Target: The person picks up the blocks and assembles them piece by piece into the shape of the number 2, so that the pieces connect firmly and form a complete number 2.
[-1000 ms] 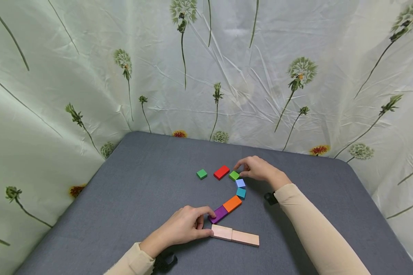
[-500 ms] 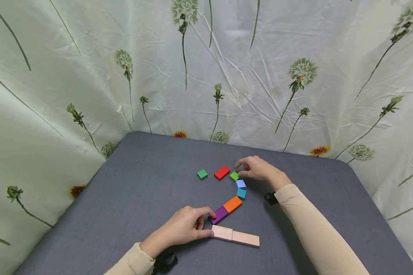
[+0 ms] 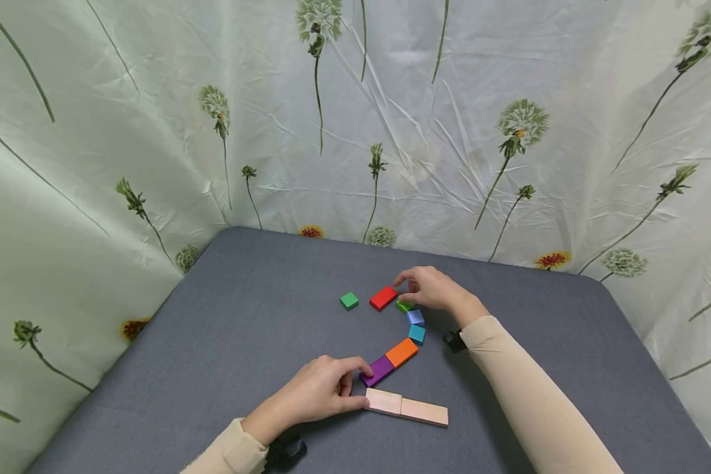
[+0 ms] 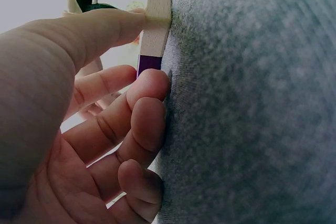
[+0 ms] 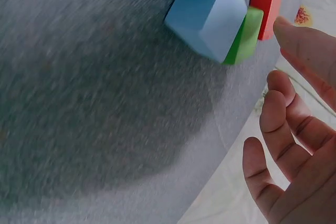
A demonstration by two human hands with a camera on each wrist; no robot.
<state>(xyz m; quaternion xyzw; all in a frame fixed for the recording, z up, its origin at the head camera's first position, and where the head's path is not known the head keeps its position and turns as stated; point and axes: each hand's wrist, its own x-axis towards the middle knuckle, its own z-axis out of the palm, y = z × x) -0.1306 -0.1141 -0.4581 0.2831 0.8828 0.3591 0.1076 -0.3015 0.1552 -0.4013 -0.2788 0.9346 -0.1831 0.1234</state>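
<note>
My left hand (image 3: 316,388) rests at the near end of a curved row of blocks. Its index fingertip touches the purple block (image 3: 377,371), and its thumb touches the end of a pale wooden block (image 3: 383,401); the left wrist view shows the same wooden block (image 4: 157,24) under the thumb. Over the light green block (image 3: 404,307) hovers my right hand (image 3: 432,289), thumb and index apart near the red block (image 3: 383,298). Nothing lies between its fingers. In the right wrist view the green block (image 5: 245,38) stands between the light blue block (image 5: 210,17) and the red one.
Teal (image 3: 417,334) and orange (image 3: 401,353) blocks continue the row. A second pale block (image 3: 424,413) adjoins the first. Left of the red block sits a darker green block (image 3: 349,301). A floral curtain (image 3: 450,131) hangs behind the grey table (image 3: 261,296).
My right hand has shifted slightly left, from beside the light green block to over it and toward the red block. The left hand and the blocks stay in place.
</note>
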